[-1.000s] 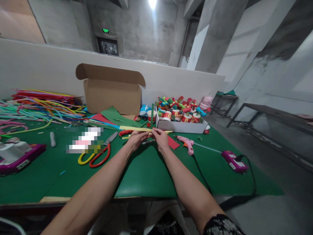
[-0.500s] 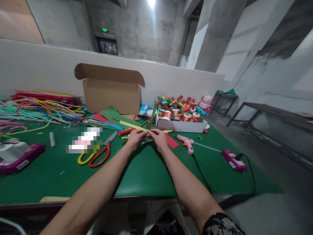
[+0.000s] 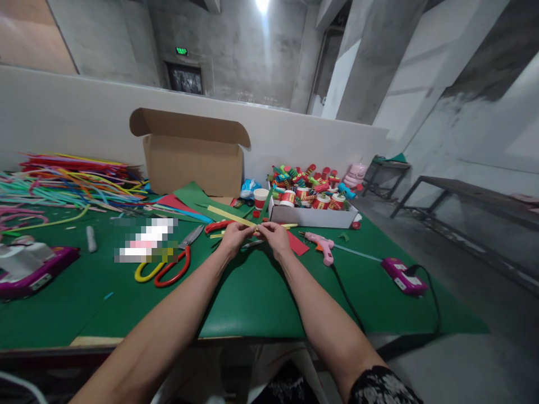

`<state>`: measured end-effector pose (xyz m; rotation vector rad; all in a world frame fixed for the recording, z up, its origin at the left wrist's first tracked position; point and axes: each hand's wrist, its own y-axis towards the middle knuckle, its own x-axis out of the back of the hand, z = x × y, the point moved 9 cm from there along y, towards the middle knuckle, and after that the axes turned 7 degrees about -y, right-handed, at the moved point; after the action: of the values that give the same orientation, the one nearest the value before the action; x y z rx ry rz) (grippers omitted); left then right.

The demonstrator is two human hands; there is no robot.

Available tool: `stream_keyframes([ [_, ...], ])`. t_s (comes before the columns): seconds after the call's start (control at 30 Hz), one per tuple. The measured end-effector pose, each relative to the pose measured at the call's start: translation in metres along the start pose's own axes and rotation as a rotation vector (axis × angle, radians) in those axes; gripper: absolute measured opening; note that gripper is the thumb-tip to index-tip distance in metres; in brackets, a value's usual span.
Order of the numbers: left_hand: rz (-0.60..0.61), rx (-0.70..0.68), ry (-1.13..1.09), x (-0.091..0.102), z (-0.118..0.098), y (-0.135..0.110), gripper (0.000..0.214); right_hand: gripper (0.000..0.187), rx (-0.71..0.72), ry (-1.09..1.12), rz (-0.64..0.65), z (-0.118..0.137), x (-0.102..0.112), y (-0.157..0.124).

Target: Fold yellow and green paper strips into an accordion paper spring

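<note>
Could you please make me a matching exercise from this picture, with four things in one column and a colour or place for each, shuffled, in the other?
Column one
1. Glue gun
2. Yellow strip
3. Cardboard box
4. Scissors

Column two
A. One red handle and one yellow
B. Brown, in front of the white panel
C. Pink, with an orange trigger
D. One end at the left hand and right hand

Right pairs: 1-C, 2-D, 3-B, 4-A

The right hand (image 3: 273, 237) hides the narrow green paper strip's (image 3: 265, 204) lower end. Pixels mask a white-and-pink patch (image 3: 147, 240). Inward of the worktop's (image 3: 252, 311) near edge, the picture's left cuts a purple plastic power strip (image 3: 54, 262).
</note>
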<state>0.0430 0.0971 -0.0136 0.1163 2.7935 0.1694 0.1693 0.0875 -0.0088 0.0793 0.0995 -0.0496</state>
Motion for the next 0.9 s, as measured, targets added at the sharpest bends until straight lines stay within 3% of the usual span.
stream_keyframes([
  [0.33,0.028,0.012,-0.077,-0.0052,0.0003,-0.0009,0.027,0.027,0.043,-0.052,-0.004,0.0077,0.0002,-0.0023],
  [0.53,-0.011,0.035,-0.079,0.0014,0.003,0.0005,0.027,0.027,0.044,-0.074,0.025,0.0063,-0.0053,-0.0039],
  [0.9,0.012,-0.011,-0.059,-0.001,-0.001,0.0003,0.026,0.034,-0.03,-0.016,0.059,-0.0017,-0.0027,-0.0004],
])
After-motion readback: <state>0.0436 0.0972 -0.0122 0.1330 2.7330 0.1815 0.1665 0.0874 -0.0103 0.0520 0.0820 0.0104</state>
